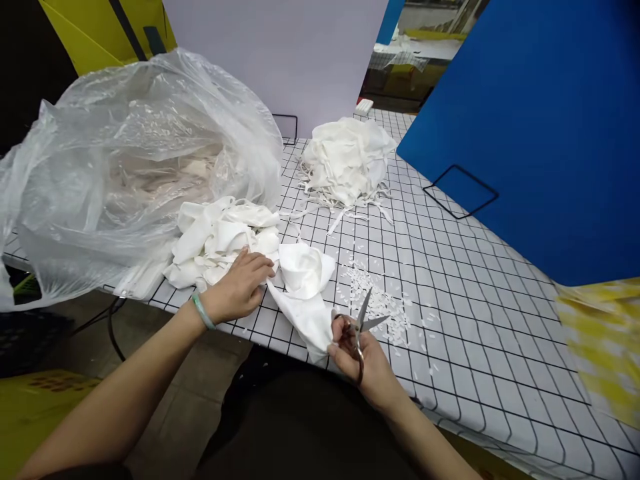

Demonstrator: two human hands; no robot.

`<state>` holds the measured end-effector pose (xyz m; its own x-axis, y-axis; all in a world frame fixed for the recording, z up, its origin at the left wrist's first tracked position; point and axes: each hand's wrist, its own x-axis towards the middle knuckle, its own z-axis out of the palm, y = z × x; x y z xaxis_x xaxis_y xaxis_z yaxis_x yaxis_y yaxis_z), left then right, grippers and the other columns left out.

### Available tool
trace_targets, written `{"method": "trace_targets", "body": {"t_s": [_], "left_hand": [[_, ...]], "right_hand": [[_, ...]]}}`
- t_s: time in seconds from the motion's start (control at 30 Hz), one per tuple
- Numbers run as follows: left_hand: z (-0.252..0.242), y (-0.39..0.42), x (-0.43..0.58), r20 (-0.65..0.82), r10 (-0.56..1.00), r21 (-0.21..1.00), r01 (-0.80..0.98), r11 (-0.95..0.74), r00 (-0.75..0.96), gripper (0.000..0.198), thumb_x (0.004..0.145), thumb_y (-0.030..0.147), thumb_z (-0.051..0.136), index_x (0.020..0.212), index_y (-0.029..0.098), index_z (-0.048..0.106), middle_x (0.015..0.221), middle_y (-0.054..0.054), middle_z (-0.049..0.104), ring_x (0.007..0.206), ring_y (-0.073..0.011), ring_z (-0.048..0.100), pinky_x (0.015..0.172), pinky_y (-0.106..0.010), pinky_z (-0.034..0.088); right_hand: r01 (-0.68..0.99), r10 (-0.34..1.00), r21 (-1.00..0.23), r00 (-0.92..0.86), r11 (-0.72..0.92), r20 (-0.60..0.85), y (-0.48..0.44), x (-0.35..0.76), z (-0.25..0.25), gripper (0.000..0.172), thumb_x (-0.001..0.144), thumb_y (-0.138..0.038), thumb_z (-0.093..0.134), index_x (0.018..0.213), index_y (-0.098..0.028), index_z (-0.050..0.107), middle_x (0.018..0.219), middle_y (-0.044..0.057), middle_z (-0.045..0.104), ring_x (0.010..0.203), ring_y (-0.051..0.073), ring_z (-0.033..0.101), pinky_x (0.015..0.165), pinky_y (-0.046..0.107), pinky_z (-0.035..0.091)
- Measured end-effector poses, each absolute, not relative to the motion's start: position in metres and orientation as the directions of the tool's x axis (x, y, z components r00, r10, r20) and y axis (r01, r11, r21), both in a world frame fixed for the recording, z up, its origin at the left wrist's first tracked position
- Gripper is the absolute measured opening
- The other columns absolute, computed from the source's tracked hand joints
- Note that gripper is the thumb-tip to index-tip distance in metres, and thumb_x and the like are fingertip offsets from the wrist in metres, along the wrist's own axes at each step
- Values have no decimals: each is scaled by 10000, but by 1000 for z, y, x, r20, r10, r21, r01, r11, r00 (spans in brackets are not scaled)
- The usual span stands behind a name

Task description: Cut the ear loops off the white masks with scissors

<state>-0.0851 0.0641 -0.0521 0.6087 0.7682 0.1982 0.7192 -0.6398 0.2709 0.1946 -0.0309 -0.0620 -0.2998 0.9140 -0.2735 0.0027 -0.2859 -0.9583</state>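
Observation:
My right hand (373, 373) has its fingers through the handles of a pair of scissors (359, 327), whose blades are spread and point away from me. Between that thumb and finger I also pinch the near corner of a white fabric piece (304, 310). This piece lies partly folded across the table edge, its other end beside my left hand (240, 283). The left hand rests against a heap of white fabric pieces (215, 237), fingers bent loosely and thumb apart; its fingertips are partly lost against the cloth. Small white clippings (383, 303) lie scattered beyond the scissors.
A large clear plastic bag (145, 127) with pale fabric inside bulges at the left. Farther back stands another pile of white pieces (349, 160) with thin straps. A blue panel (530, 133) leans over the right side of the grid-patterned tablecloth (470, 347); a pale panel (280, 60) stands behind.

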Motion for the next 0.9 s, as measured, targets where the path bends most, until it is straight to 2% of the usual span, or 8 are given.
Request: {"method": "trace_targets", "body": {"t_s": [0.13,0.2,0.27,0.4,0.53,0.67,0.8,0.9], "left_hand": [[-33,56,-79,300,750,302,687,-661,590,197,903,98,498,895,165,682,911,-89,718,934,-240,663,1060,-552,467],[-12,52,-66,344,737,362,642,-676,582,191,947,149,501,937,155,692,858,-78,710,815,-199,660,832,-375,560],[12,47,-52,361,742,403,623,-671,565,209,967,177,495,923,152,698,791,-56,684,707,-162,624,614,-255,484],[38,39,-38,260,848,536,662,-524,461,166,902,193,561,777,155,662,675,-13,595,607,-128,518,547,-232,384],[29,31,-37,-185,835,931,364,-19,518,163,896,309,609,866,152,644,738,-15,628,621,-117,536,557,-223,448],[17,26,-36,-194,857,977,177,122,477,307,925,424,604,824,140,658,719,-14,590,601,-94,463,516,-198,393],[22,26,-43,-242,824,966,210,153,513,357,948,466,580,909,132,701,654,17,509,553,-82,388,480,-199,313],[22,27,-44,-324,743,946,201,254,585,404,981,485,511,978,126,697,604,36,480,505,-74,347,496,-217,310]], "right_hand": [[192,994,-981,112,-25,-4,-22,185,-63,335,790,-414,780,957,-264,532,1012,42,593,920,227,573,843,387,492],[205,979,-970,128,129,157,-14,169,-60,443,742,-396,830,1015,-280,501,1171,64,585,1096,260,568,948,427,488],[160,975,-965,42,209,218,-5,152,-55,433,741,-367,825,1003,-279,493,1186,63,594,1122,260,583,932,411,512],[32,984,-984,16,177,177,15,137,-44,185,822,-297,717,870,-251,545,958,29,641,917,208,636,836,354,534],[-63,989,-987,31,149,148,32,153,-30,184,762,-274,754,872,-235,611,913,21,657,843,185,630,767,322,526],[-46,981,-993,-169,-105,-96,48,176,-20,217,685,-322,789,790,-217,631,672,-26,580,557,126,485,487,252,370],[-64,923,-969,-326,-240,-207,59,193,-15,263,660,-377,801,748,-197,630,589,-39,540,509,113,447,466,241,309],[-78,929,-979,-338,-189,-153,61,193,-13,251,669,-361,803,736,-196,625,605,-41,535,520,104,436,483,237,301]]}}
